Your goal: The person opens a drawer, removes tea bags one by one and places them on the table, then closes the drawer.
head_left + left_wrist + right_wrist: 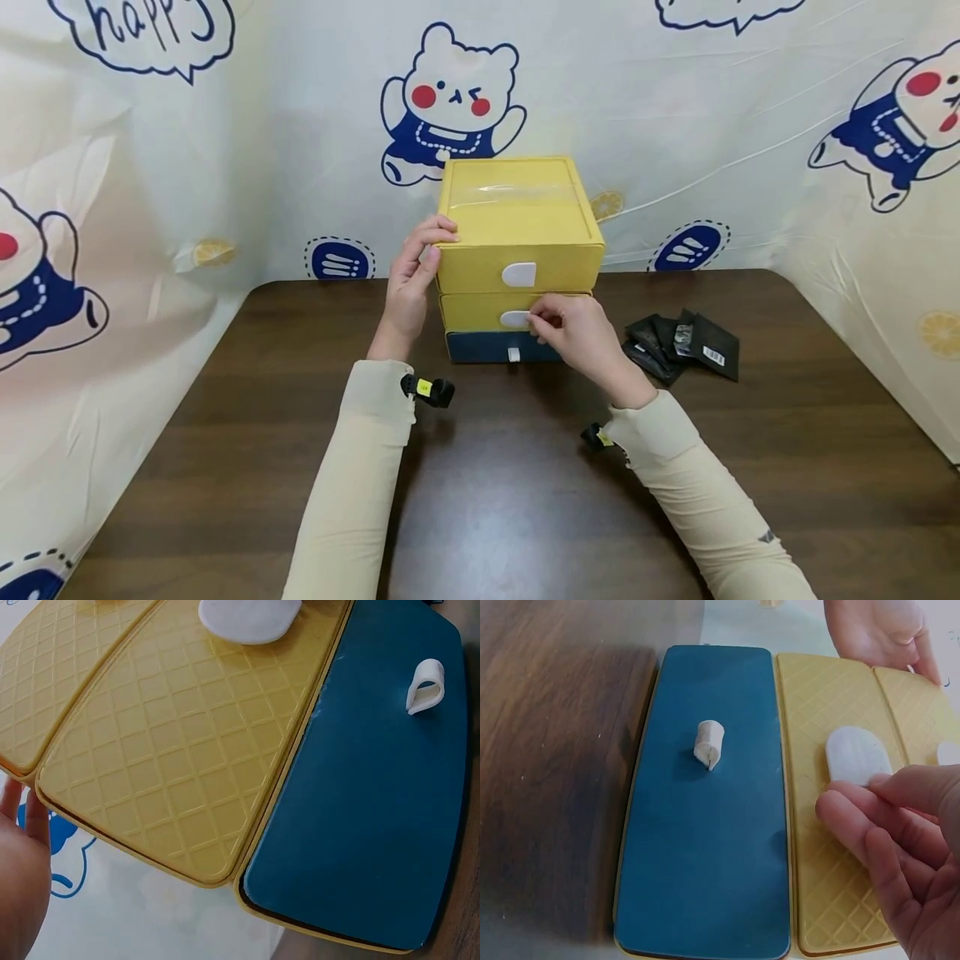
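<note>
A small three-tier drawer box (517, 204) stands on the table, with two yellow drawers above a dark blue bottom drawer (487, 347). My left hand (412, 275) rests against its upper left side, fingers extended near the top edge. With thumb and fingertips, my right hand (577, 329) pinches the white pull tab (857, 759) of the middle yellow drawer (165, 765). Another white tab (519, 274) is on the top drawer. A small looped white strip (709, 742) sticks out from the blue drawer. All the drawers look closed.
Several flat black packets (712, 346), one with a barcode label, lie in a loose pile to the right of the box. A printed bear curtain (315, 150) hangs close behind the dark wooden table (480, 500).
</note>
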`<action>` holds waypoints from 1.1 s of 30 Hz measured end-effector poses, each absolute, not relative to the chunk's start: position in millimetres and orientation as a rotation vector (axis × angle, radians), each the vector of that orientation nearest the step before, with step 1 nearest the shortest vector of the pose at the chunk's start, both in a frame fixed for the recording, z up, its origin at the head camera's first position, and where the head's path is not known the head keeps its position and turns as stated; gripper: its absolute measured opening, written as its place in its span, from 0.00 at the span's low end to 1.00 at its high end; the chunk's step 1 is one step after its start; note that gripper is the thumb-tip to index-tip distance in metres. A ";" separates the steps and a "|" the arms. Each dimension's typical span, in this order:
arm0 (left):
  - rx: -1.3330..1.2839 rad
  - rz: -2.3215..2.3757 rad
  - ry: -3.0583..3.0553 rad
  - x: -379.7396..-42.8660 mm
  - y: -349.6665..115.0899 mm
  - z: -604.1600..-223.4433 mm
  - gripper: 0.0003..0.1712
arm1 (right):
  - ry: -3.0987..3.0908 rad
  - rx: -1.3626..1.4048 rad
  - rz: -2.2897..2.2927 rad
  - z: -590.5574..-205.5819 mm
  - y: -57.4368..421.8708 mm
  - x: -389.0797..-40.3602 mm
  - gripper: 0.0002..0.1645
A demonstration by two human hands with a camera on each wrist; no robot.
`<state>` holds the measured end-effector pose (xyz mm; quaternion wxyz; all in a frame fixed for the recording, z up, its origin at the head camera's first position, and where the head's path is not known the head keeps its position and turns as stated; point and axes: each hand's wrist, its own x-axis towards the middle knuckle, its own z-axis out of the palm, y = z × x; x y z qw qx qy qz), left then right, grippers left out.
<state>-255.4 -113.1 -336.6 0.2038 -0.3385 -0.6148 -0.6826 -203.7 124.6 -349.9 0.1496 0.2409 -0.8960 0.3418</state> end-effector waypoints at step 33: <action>-1.037 -1.698 -1.895 -248.5 -121.3 -342.0 0.15 | -2.626 0.659 0.959 -336.8 128.9 -117.3 0.04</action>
